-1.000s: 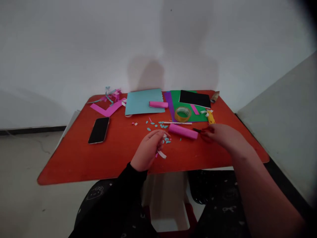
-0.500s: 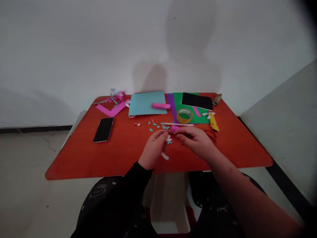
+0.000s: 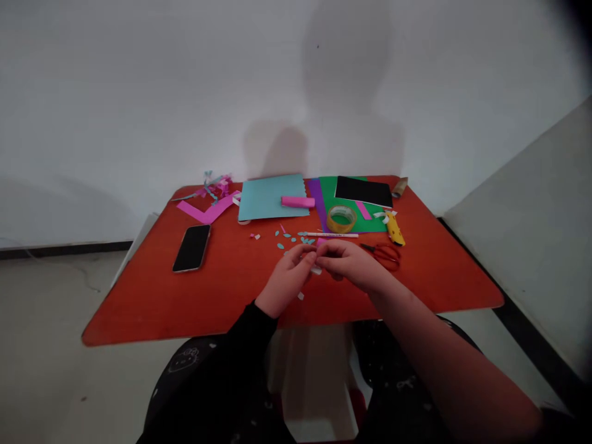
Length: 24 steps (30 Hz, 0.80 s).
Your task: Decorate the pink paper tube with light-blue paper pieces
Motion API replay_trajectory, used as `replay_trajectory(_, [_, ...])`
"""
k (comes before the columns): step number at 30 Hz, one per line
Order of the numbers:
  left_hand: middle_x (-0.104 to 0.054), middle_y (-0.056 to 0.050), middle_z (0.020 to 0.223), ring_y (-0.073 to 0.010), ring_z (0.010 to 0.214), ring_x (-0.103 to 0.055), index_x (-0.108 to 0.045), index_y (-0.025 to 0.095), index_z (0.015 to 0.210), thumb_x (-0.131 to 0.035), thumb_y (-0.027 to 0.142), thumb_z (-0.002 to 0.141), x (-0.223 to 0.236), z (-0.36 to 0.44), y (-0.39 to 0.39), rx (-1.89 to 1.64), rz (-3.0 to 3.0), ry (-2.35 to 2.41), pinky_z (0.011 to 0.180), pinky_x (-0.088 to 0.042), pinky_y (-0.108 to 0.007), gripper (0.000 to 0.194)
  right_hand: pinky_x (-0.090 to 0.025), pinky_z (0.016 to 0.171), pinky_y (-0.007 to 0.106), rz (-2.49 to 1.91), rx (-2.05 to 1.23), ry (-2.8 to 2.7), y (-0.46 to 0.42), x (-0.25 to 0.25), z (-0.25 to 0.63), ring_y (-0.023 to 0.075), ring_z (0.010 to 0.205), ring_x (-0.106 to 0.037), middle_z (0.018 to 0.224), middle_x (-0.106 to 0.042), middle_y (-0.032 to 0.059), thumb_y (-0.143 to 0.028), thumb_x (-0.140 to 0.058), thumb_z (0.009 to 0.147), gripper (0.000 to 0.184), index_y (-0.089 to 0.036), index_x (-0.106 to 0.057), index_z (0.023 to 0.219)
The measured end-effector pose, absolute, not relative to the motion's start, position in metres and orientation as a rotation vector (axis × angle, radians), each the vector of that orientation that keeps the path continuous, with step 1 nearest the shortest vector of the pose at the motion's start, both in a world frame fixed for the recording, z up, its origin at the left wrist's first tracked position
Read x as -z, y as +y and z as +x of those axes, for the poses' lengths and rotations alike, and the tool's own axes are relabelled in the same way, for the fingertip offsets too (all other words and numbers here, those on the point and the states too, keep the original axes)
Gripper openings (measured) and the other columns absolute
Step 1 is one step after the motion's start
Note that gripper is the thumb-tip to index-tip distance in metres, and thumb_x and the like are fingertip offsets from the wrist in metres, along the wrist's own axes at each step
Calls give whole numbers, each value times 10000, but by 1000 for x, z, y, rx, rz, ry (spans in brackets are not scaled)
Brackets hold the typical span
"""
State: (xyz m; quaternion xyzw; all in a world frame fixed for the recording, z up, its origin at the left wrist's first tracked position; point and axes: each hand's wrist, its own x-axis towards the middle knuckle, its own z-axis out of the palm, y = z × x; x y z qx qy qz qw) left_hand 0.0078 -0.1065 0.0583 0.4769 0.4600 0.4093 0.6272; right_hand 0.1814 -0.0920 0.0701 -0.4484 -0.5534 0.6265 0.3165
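A person's left hand (image 3: 284, 279) and right hand (image 3: 348, 263) are closing narrowly on a small white paper strip (image 3: 316, 270), apparently pinching it between their fingertips above a red table (image 3: 139, 308) (the red-handled scissors (image 3: 386, 255) are lying off to the right, leaving both hands free for so slight a piece).

Left hand (image 3: 287, 277) and right hand (image 3: 349, 265) pinch a white paper scrap (image 3: 316, 270).
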Motion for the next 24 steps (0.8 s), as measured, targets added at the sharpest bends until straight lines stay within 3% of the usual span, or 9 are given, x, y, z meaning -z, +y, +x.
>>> replay_trajectory(9, [-538,25,718,-87,565,-443,-615,163,1138,-599,581,911,-62,4,-104,-832,1132,970,535,-333,-224,476,-262,482,239,-1270,-1552,-1497,-89,-69,183,77,509,-368,625,-509,-64,-464,-736,802,299,-190,-618,833])
replay_trajectory(14, [-554,27,768,-102,625,-453,-599,176,1103,-703,377,835,-60,3,-107,-651,1277,1000,580,-356,-232,351,-426,632,273,-1193,-1431,-1632,-85,-66,188,138,691,-565,765,-663,6,-372,-720,816,199,-178,-678,820])
replay_trajectory(18, [-581,19,789,-140,702,-548,-591,192,1021,-651,291,822,-63,-2,-106,-443,1412,941,664,-434,-265,230,-462,670,299,-1203,-1361,-1736,-83,-70,193,169,723,-611,753,-686,20,-358,-693,835,179,-183,-697,796])
replay_trajectory(24, [-699,-18,895,-198,844,-677,-484,177,1363,-668,337,817,-73,-26,-98,-176,1582,875,791,-516,-311,598,-441,655,295,-1235,-1167,-1769,-79,-72,199,170,720,-575,758,-672,26,-384,-702,814,203,-190,-719,757])
